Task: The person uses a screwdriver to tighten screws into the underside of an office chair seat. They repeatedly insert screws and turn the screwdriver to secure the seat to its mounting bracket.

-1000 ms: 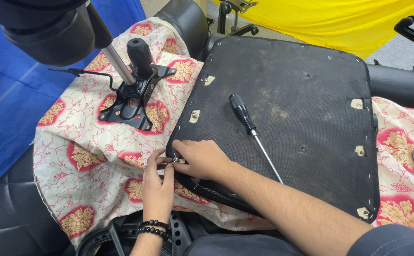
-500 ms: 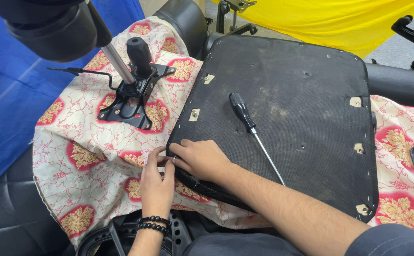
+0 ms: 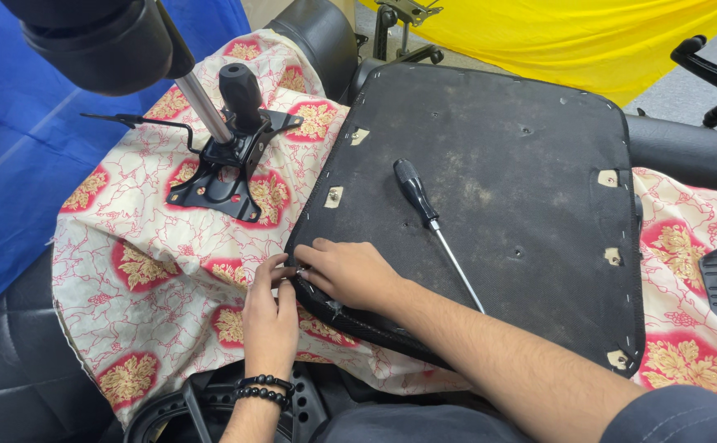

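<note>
Item, upturned black seat base (image 3: 490, 189) on the patterned cloth (image 3: 153, 271): my left hand (image 3: 270, 316) and right hand (image 3: 350, 272) pinch its near-left edge, fingers closed on the rim, screwdriver (image 3: 432, 226) lying idle on the base.

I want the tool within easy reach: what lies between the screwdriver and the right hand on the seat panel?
Nothing: the head view shows only bare black seat panel between the screwdriver and the right hand.
</note>
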